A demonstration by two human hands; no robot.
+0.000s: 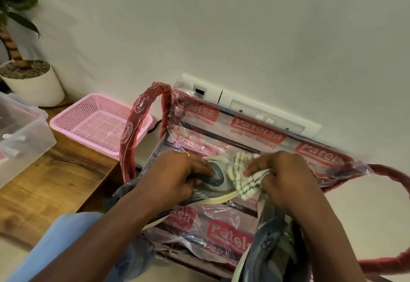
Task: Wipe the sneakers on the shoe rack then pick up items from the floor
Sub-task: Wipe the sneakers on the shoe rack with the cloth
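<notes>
Head view: the left hand (177, 175) curls over the sneaker (218, 179), pinning it above the clear red-printed bag (244, 131), likely to steady it against rubbing. The right hand (286, 175) bunches a checked cloth (241, 175) in closed fingers, pressed to the shoe's side. Shoe shows grey-blue panels and a cream sole edge, partly hidden. A pink basket (97, 124) sits on the wooden top (55, 171), left.
</notes>
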